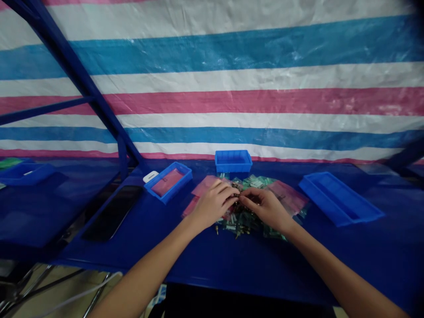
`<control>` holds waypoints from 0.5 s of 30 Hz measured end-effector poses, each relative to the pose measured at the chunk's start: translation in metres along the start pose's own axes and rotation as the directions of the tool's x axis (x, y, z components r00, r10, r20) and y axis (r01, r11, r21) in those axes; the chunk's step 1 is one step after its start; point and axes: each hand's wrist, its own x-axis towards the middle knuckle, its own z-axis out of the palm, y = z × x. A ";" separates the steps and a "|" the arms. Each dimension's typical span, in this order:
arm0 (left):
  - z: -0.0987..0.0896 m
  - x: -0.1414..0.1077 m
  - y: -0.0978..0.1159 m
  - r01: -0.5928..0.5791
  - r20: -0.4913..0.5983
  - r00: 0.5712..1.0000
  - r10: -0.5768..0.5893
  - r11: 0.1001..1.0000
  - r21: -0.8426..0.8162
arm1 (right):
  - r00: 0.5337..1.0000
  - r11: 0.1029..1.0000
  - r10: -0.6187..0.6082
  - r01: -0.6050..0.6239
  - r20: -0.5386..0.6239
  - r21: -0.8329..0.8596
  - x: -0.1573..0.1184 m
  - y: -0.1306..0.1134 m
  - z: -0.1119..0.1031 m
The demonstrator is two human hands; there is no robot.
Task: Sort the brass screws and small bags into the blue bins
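Note:
My left hand [213,203] and my right hand [270,208] meet over the middle of a heap of small parts and bags. The left fingers are bent together, their tips close to the right ones. On the right, thumb and fingers are pinched; whatever either hand grips is too small to make out. Beneath them lie small brass-coloured metal pieces [244,229], partly hidden by the hands. Greenish clear bags [260,181] spread behind and in front of the hands. Pink plastic bags [291,196] lie at both sides of the heap.
A blue bin [233,167] stands behind the heap, and a longer blue bin [344,207] lies right. Left are a blue bin with pink bags [177,167], a white tag-like object [150,176] and a dark phone-like slab [114,214]. A slanted blue post [96,104] rises before striped sheeting.

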 end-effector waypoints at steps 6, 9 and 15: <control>-0.006 0.002 -0.001 -0.155 0.048 0.988 0.149 0.975 0.158 | 0.998 0.998 -0.030 0.027 -0.049 -0.062 -0.001 0.002 -0.004; -0.013 0.003 -0.005 -0.096 0.058 0.995 0.084 0.961 0.258 | 0.977 0.977 -0.109 0.070 -0.186 -0.201 0.004 0.004 -0.010; -0.025 0.002 -0.019 -0.001 0.033 0.999 -0.014 0.900 0.435 | 0.900 0.769 -0.344 0.107 -0.267 -0.630 0.053 0.008 -0.025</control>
